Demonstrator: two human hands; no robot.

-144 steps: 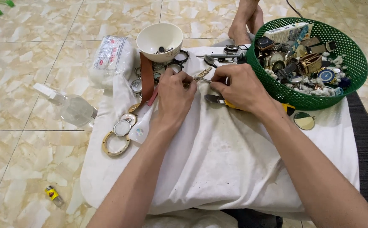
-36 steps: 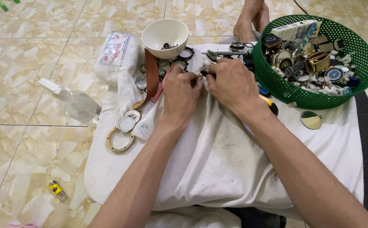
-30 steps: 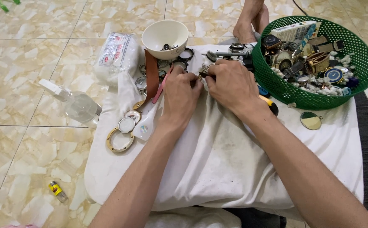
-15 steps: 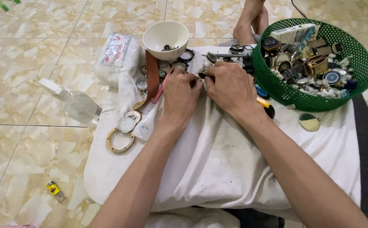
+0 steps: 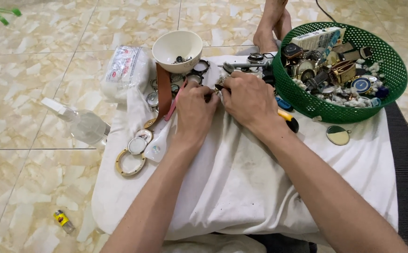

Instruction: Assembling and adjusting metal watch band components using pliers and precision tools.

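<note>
White cloth [image 5: 241,187] carries both hands: left hand [image 5: 195,112] and right hand [image 5: 250,104], fingertips pinched together on a small metal part [image 5: 217,89] (mostly hidden). Green basket [image 5: 307,100] at two o'clock, white bowl [image 5: 177,47] at eleven.

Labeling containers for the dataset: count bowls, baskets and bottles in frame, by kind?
Bowl: 1
Basket: 1
Bottle: 1, plus a tiny vial on the floor: 2
Total: 4
</note>
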